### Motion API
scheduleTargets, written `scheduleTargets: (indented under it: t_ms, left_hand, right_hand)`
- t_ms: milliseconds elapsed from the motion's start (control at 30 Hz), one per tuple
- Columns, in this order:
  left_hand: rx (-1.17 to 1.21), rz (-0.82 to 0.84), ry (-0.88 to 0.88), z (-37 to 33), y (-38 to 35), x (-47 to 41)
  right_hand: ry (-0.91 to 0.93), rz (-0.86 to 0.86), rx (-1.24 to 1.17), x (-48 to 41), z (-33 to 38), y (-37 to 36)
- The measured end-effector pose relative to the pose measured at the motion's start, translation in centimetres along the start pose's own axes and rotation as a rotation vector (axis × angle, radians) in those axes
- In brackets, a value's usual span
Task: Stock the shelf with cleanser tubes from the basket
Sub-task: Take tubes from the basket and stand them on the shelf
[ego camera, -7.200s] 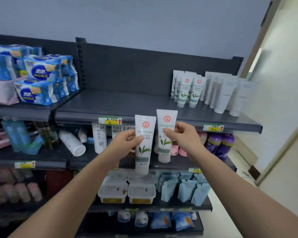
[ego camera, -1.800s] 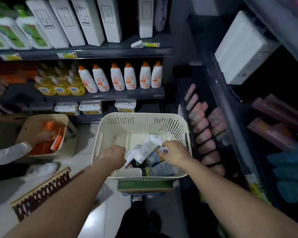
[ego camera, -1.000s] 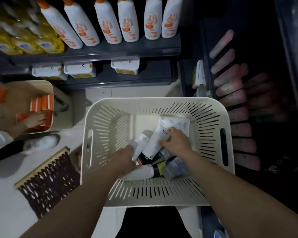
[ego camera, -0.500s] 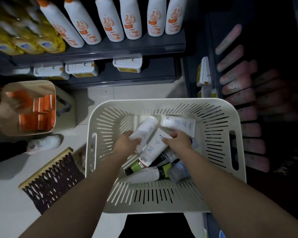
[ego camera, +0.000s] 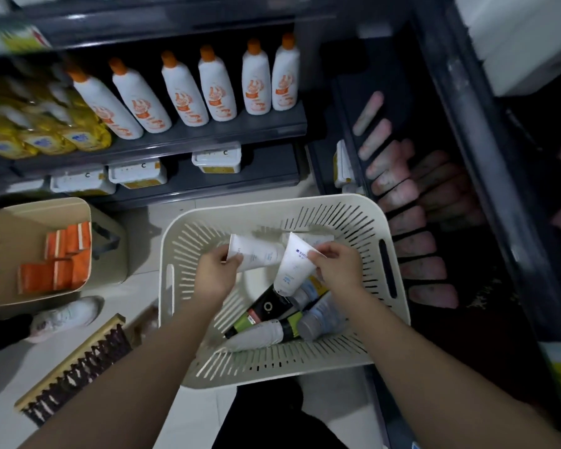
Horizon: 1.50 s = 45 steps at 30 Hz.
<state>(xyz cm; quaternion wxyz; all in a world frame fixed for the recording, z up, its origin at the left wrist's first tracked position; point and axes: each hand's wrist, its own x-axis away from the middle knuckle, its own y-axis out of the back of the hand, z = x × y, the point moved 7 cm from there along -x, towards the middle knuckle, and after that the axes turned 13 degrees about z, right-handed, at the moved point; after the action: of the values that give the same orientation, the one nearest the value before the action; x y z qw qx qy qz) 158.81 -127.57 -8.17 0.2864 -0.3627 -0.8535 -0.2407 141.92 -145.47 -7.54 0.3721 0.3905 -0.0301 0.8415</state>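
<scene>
A cream slotted basket [ego camera: 386,325] sits on the floor below me. My left hand [ego camera: 215,273] grips a white cleanser tube [ego camera: 258,254] by its flat end, lifted above the basket floor. My right hand [ego camera: 336,268] pinches a second white tube [ego camera: 293,268] with blue print, its cap end pointing down. Under them lie several other tubes, among them a black and green one [ego camera: 259,311], a pale grey one [ego camera: 256,335] and a light blue one [ego camera: 321,319].
Dark shelves at the back carry white bottles with orange caps [ego camera: 217,89], yellow packs [ego camera: 46,134] and white tubs [ego camera: 136,173]. A shelf unit on the right holds pink rolls [ego camera: 408,222]. A beige bin of orange boxes [ego camera: 59,254], a white shoe [ego camera: 64,315] and a brush [ego camera: 75,364] lie left.
Both hands have lifted their white tubes higher out of the pile in the basket. The view has tilted up slightly, showing more of the back shelf.
</scene>
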Motion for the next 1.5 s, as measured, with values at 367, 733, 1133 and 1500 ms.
scheduleTargets:
  t_ms: [367,733,1133,1500]
  left_hand:
    - [0.237,0.039,-0.234,-6.9,-1.0,9.4]
    - [0.239,0.248,-0.488,-15.1,-3.4,21.5]
    - [-0.025,0.654,-0.731,-19.8,-8.7,31.2]
    - [-0.21,1.012,-0.853,-19.6,-15.1,42.6]
  right_hand:
    - [0.324,-0.171,-0.115,12.2,4.0,6.8]
    - [0.503,-0.401,-0.026,27.8,6.4,14.2]
    - [0.565,-0.712,-0.183,40.5,4.5,18.6]
    - [0.571,-0.98,-0.153,54.0,-0.1,22.0]
